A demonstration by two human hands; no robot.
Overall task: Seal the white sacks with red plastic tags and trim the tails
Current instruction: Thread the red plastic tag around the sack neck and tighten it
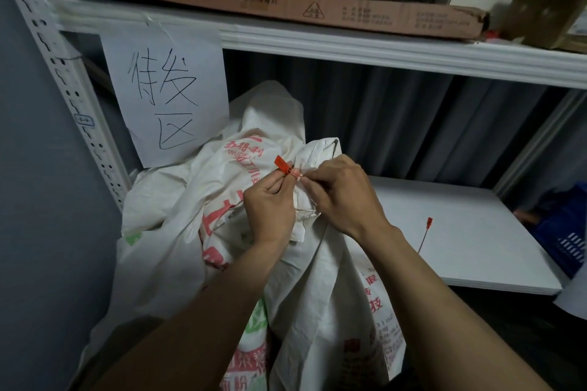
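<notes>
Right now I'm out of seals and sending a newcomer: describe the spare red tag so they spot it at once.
Find the white lower shelf board right of the heaped white sacks. A thin red tag lies alone on it, near the sacks. The other red tag is pinched by the left hand and right hand at a sack's neck; this one lies untouched.

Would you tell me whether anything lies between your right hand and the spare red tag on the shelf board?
Nothing visible does. The spare red tag lies on the bare white shelf board, right of the right hand, which pinches another red tag at the sack neck.
</notes>
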